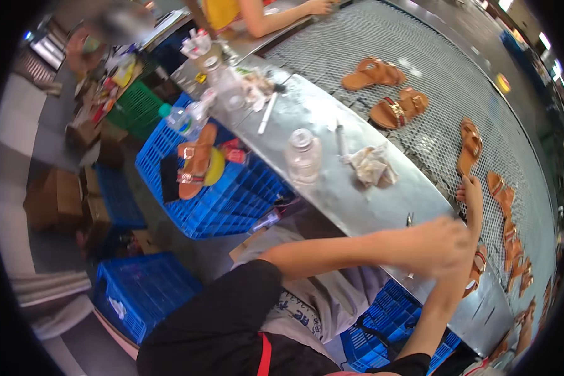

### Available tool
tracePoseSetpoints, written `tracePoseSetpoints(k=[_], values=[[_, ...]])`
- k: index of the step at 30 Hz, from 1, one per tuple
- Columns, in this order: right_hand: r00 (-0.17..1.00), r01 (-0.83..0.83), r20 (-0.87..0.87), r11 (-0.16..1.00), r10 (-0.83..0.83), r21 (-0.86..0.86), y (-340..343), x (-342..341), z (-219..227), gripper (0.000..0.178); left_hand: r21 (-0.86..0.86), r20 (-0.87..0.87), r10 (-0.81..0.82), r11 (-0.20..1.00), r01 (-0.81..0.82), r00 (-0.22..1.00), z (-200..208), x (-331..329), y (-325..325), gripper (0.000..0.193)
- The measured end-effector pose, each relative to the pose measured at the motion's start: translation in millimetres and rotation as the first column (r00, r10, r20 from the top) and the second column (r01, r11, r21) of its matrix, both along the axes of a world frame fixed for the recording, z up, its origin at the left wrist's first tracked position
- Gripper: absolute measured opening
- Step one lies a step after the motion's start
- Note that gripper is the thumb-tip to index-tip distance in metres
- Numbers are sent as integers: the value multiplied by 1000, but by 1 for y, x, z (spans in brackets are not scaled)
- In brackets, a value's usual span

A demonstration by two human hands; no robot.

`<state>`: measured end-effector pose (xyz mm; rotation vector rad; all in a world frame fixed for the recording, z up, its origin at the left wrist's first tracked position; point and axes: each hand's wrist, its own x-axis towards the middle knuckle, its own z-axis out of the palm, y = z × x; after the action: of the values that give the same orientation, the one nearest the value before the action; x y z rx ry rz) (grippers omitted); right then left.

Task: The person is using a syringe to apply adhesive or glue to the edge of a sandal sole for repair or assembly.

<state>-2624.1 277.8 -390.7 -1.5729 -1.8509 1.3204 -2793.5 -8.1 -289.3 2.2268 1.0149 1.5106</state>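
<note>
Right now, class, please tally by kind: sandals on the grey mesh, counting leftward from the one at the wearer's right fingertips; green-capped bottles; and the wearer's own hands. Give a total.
Sandals: 3 (farthest sandal, middle sandal, fingertip sandal)
Green-capped bottle: 1
Wearer's hands: 2 (left hand, right hand)
Total: 6

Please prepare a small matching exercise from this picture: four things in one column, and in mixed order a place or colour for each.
1. right hand
2. left hand
3. bottle cap
4. crumpled wad

A. green
B. on the metal table
C. overlapping the right forearm
D. at one end of a sandal

Pairs: 1-D, 2-C, 3-A, 4-B
</note>
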Motion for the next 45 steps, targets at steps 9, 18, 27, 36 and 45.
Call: tracePoseSetpoints(k=[9, 18, 27, 36, 45], values=[[933, -252, 355, 815, 61, 522, -209, 5, 77, 48, -440, -141, 100, 885, -152, 985, -56, -142, -225, 13], [974, -54, 224, 941, -24, 335, -249, 20, 46, 47, -635, 740, 555, 762, 126, 379, -6, -221, -244, 37], [987, 155, -93, 907, -129, 391, -254, 38, 19, 36, 268, 951, -296, 651, 710, -89, -10, -171, -214, 74], [988, 145, -106, 891, -109, 430, -251, 24, 14, 28, 447, 894, -254, 446, 776, -369, -22, -103, -172, 78], [999, -22, 41, 913, 5, 408, -264, 41, 36, 36, 265, 958, -215, 429, 863, -188, -9, -85, -156, 74]])
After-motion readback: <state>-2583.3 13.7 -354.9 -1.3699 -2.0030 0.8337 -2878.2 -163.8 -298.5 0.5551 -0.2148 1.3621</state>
